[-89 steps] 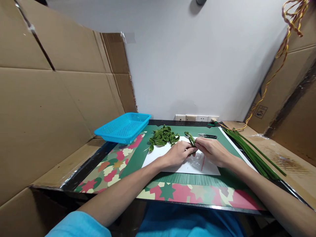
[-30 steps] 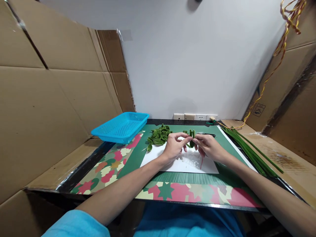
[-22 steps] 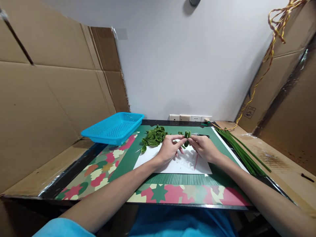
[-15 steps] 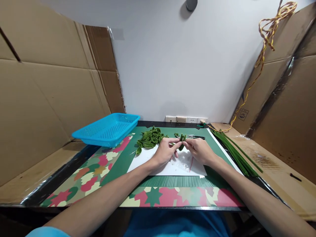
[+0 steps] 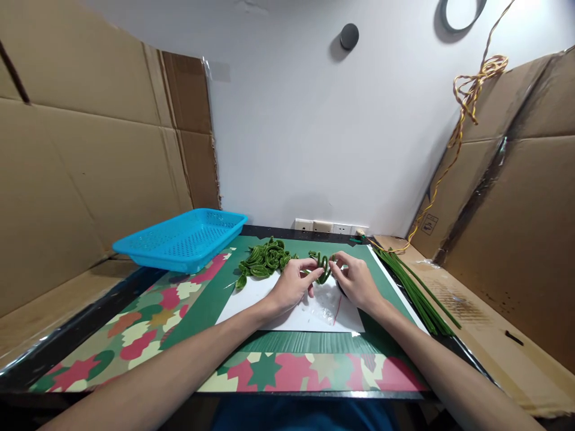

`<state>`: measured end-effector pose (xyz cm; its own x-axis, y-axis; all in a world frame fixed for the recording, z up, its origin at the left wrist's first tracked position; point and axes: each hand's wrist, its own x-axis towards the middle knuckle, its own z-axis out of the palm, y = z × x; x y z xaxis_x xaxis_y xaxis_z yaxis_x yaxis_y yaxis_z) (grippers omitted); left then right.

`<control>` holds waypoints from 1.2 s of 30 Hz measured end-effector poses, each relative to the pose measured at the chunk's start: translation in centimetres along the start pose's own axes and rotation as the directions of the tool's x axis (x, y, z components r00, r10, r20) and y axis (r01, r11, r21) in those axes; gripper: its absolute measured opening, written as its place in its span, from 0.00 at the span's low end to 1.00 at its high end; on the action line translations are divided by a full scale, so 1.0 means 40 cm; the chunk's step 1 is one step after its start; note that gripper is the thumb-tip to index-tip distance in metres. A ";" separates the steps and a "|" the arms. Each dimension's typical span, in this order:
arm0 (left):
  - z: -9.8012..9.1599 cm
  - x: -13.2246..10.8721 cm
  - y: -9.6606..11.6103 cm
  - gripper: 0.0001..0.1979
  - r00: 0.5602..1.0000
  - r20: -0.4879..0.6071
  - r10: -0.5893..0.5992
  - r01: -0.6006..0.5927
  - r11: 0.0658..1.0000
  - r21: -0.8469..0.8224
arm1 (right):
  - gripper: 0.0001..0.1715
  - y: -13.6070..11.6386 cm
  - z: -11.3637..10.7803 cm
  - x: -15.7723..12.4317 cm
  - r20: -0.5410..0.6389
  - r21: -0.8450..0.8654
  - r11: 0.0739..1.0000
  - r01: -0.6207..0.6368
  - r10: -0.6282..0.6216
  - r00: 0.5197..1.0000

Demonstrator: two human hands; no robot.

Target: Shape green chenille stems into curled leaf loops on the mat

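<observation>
Between my two hands a green fuzzy stem bent into coils (image 5: 323, 269) is held above a white sheet. My left hand (image 5: 295, 284) pinches the coil's left side between thumb and fingers. On the other side, my right hand (image 5: 356, 279) has its thumb and forefinger closed on the coil's right edge. A clear plastic bag with a red line (image 5: 327, 304) lies on the white sheet (image 5: 269, 321) below the hands. Left of the hands is a pile of green leaf-shaped fuzzy pieces (image 5: 266, 258).
A blue perforated basket (image 5: 179, 239) stands at the back left. Long green stems (image 5: 415, 290) lie at the right. Cardboard panels (image 5: 516, 239) flank the table, and wall sockets (image 5: 322, 227) are behind it. A twisted yellow cord (image 5: 458, 129) hangs at the right.
The coil has spread wider, and my right hand has moved slightly away from my left. The camera view has shifted up and to the right.
</observation>
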<state>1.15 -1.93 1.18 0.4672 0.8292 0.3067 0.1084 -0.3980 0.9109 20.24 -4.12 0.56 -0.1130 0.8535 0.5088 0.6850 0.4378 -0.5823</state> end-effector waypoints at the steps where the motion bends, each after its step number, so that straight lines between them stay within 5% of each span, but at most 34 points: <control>1: 0.000 -0.001 0.001 0.18 1.000 -0.005 -0.006 0.006 1.000 0.000 | 0.15 -0.001 0.000 -0.001 0.004 0.004 1.000 0.005 -0.005 1.000; 36: -0.010 -0.007 -0.013 0.15 1.000 0.006 0.019 -0.019 0.999 0.040 | 0.17 -0.011 0.001 -0.006 0.065 -0.040 0.993 0.111 -0.108 0.992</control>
<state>0.60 -1.80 0.75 0.4748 0.8191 0.3219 0.1345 -0.4290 0.8932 19.94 -4.51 0.67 -0.2331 0.8176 0.5266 0.6967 0.5182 -0.4962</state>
